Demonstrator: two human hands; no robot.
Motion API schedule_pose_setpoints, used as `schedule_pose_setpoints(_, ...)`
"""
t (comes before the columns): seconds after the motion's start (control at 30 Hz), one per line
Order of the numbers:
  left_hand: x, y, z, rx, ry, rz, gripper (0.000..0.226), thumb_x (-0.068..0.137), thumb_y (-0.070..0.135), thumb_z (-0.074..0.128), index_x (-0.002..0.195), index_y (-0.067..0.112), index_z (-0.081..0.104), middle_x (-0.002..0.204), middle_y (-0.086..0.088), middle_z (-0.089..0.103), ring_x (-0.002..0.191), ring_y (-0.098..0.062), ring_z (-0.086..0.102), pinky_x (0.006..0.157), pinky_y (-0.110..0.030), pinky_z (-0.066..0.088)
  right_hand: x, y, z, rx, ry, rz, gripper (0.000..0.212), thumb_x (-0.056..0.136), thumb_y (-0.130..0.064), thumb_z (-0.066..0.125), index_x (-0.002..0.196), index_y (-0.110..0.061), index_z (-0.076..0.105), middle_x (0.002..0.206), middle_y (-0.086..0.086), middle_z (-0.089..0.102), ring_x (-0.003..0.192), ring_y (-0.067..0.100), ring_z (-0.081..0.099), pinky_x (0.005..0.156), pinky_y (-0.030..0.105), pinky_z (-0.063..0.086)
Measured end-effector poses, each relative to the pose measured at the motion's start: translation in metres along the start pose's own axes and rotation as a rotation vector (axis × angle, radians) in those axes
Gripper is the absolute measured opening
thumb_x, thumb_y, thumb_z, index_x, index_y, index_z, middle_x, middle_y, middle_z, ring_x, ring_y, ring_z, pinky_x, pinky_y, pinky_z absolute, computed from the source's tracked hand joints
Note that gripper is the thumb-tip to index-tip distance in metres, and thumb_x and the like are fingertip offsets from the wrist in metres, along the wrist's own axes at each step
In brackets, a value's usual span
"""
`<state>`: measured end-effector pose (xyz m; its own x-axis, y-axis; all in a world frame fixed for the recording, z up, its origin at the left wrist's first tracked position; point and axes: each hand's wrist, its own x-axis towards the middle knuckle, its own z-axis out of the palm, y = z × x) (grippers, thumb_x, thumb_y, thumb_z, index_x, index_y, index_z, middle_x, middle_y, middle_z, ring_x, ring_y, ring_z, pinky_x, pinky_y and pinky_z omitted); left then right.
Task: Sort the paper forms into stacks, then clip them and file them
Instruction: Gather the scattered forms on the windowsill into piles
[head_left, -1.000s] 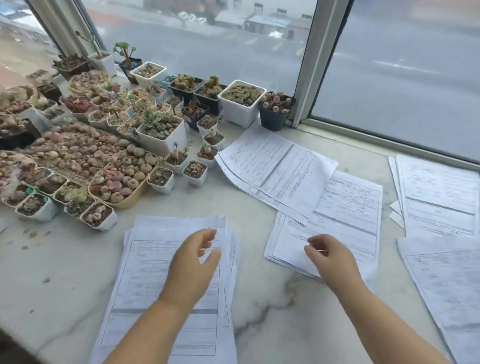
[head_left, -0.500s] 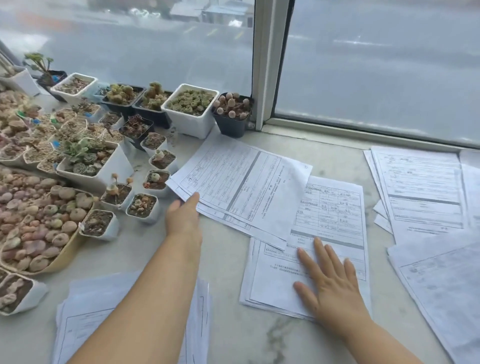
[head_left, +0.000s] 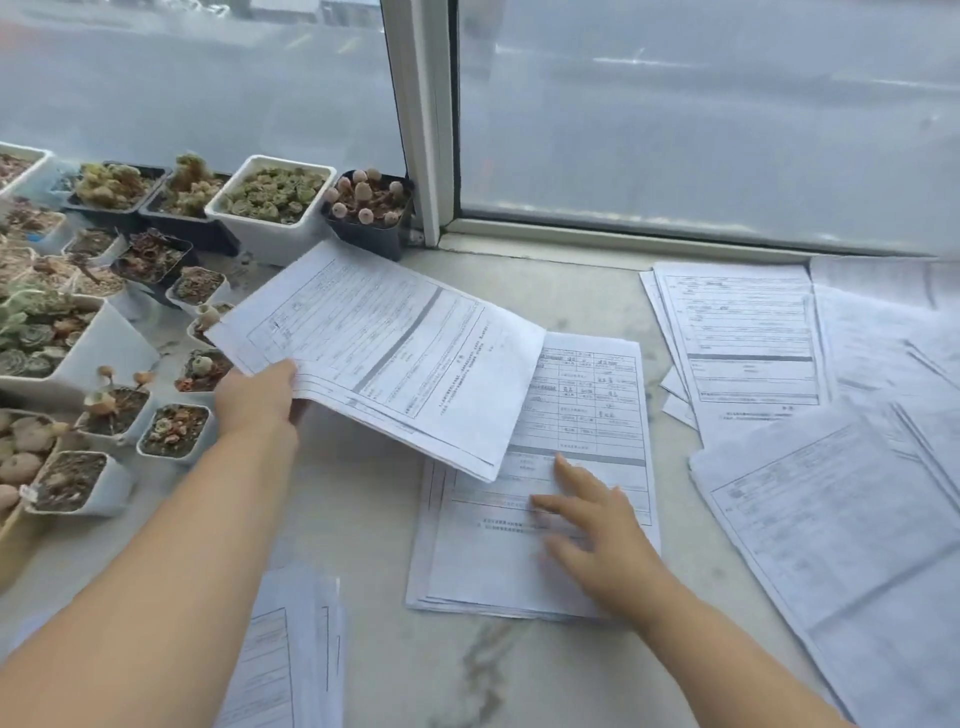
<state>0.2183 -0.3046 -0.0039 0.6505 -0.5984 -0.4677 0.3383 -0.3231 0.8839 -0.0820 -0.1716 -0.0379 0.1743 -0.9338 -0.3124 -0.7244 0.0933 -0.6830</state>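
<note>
Marble sill (head_left: 363, 519) under a window (head_left: 675, 104) with a white frame (head_left: 421, 130). Left hand (head_left: 257, 397): fingers under and thumb on the near-left edge of a tilted stack (head_left: 379, 348) of printed forms, gripping it; the stack's left part is raised over the small pots, its right corner overlapping the middle stack (head_left: 582, 410). Right hand (head_left: 597, 525): fingers straight and spread, pressing flat on the middle stack, which lies on the sill with sheet edges fanned at its left and bottom sides. Far stack (head_left: 737, 332): flat near the window frame, just right of the middle stack, a few sheets slipping out at its left. Right stack (head_left: 852, 545): loose sheets, overlapping the far stack's lower corner and running off the frame edge. More papers (head_left: 883, 312) lie behind it toward the glass. Near stack (head_left: 291, 654): at the bottom edge, partly hidden by the left forearm. All forms bear ruled tables, grey bars and small print; the writing is too small and blurred to read. Left side: white and black pots (head_left: 275, 197) of succulents and cacti, crowded together; no labels legible.
</note>
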Motion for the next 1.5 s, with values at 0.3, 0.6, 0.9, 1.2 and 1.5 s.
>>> schedule_pose_setpoints(0.3, -0.048, 0.007, -0.004, 0.566, -0.583, -0.005, 0.014, 0.090, -0.003, 0.057, 0.099, 0.006, 0.063, 0.099, -0.013, 0.069, 0.075, -0.018, 0.068, 0.066, -0.030, 0.056, -0.014, 0.027, -0.076, 0.364, 0.292, 0.424, 0.036, 0.096, -0.016, 0.055, 0.131, -0.019, 0.056, 0.130, -0.006, 0.058, 0.111, 0.007, 0.050, 0.094, 0.026, 0.037)
schedule_pose_setpoints(0.6, -0.066, -0.031, 0.054, 0.863, -0.523, 0.244, 0.043, 0.089, 0.022, 0.064, 0.130, 0.015, 0.053, 0.116, -0.002, 0.060, 0.096, -0.018, 0.058, 0.085, -0.032, 0.048, -0.008, 0.029, -0.058, 0.612, 0.272, 0.588, 0.047, 0.091, -0.015, 0.058, 0.137, -0.014, 0.051, 0.124, -0.001, 0.061, 0.115, 0.020, 0.058, 0.105, 0.040, 0.044)
schedule_pose_setpoints(0.9, -0.112, -0.069, -0.010, 0.765, -0.606, -0.167, 0.040, 0.079, 0.012, 0.073, 0.118, 0.011, 0.061, 0.102, -0.004, 0.073, 0.088, -0.023, 0.069, 0.073, -0.033, 0.051, -0.010, 0.020, -0.044, 0.526, 0.249, 0.594, 0.036, 0.091, -0.016, 0.058, 0.126, -0.021, 0.054, 0.107, -0.005, 0.061, 0.099, 0.014, 0.056, 0.082, 0.021, 0.039)
schedule_pose_setpoints(1.2, -0.197, -0.104, -0.008, 0.750, -0.511, 0.045, 0.034, 0.082, -0.006, 0.054, 0.099, 0.021, 0.064, 0.092, 0.004, 0.071, 0.087, -0.020, 0.067, 0.071, -0.033, 0.051, -0.091, 0.071, -0.076, -0.190, 0.241, 0.319, 0.076, 0.086, -0.046, 0.065, 0.150, -0.022, 0.030, 0.154, -0.004, 0.029, 0.144, 0.015, 0.026, 0.115, 0.028, 0.018)
schedule_pose_setpoints(1.5, -0.238, -0.132, -0.018, 0.950, -0.281, 0.417, 0.066, 0.079, -0.001, 0.064, 0.140, 0.006, 0.037, 0.139, -0.012, 0.039, 0.131, -0.026, 0.034, 0.111, -0.041, 0.031, -0.136, 0.132, -0.100, -0.388, 0.172, 0.519, 0.101, 0.080, -0.075, 0.047, 0.155, -0.028, -0.002, 0.163, -0.001, -0.010, 0.149, 0.021, 0.001, 0.119, 0.037, 0.008)
